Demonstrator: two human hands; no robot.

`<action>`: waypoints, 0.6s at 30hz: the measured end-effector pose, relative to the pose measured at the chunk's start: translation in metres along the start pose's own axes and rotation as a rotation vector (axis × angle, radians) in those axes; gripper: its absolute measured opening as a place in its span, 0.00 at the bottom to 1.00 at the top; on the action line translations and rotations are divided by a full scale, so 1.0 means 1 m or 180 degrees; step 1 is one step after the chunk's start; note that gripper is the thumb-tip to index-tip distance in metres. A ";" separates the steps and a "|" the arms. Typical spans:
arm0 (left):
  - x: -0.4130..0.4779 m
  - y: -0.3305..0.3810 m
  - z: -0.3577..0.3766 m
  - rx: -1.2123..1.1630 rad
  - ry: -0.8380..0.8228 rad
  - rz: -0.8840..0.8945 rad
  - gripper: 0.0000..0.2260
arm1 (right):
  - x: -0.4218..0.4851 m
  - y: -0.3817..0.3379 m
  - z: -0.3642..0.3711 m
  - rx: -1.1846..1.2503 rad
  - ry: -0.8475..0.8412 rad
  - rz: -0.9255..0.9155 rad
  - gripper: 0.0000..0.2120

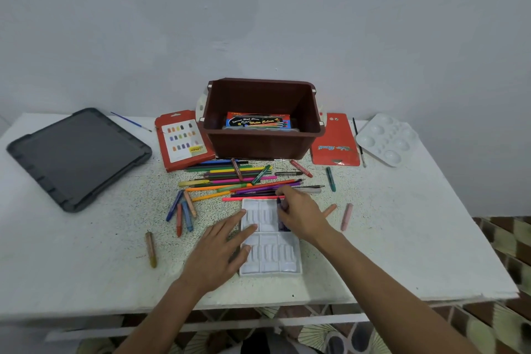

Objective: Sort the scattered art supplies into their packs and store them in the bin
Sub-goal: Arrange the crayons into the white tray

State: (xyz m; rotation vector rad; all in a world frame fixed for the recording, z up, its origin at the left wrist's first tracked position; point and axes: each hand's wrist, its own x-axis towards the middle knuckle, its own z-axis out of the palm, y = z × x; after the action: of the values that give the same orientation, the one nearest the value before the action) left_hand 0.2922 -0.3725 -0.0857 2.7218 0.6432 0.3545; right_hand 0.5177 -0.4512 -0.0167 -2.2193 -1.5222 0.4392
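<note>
My right grip [301, 214] is clenched around a dark purple crayon [279, 204], thumb and fingers pinching it near its upper end, with the lower end down in the far right slot of the white crayon tray [270, 263]. I judge the crayon is held end-on like this so that it can be laid along the slot. The wrist is bent, the knuckles are up, and the forearm comes in from the lower right.

My left grip [221, 247] is released. Its fingers are straight and spread, with the tips resting on the tray's left edge, most likely to pin the light tray while the crayon goes in. That forearm comes in from the lower left.

Apart from that one crayon, the tray's slots look unfilled, so I judge this pack is barely begun. More crayons [182, 213] lie loose to the left of the tray, and a pink one [346, 215] lies to the right. Beyond the tray is a heap of coloured pencils [238, 178].

The red crayon box [184, 141] lies just left of the brown bin [258, 144], at the far side of the worktop [402, 238]. The bin already holds a watercolour pack [258, 121].
</note>
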 end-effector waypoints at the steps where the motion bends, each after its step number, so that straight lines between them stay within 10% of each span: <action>1: 0.000 0.000 0.000 0.0001 0.0003 -0.0002 0.20 | -0.001 0.001 0.002 -0.0021 0.0059 -0.0028 0.08; 18: 0.000 -0.001 -0.001 -0.0061 0.0031 0.0027 0.20 | -0.029 0.027 0.026 -0.0068 0.0860 -0.0225 0.11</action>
State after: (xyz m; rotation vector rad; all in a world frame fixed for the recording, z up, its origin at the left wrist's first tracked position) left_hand 0.2915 -0.3717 -0.0855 2.7070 0.6280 0.3745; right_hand 0.5166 -0.4829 -0.0518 -2.1317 -1.4596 0.0963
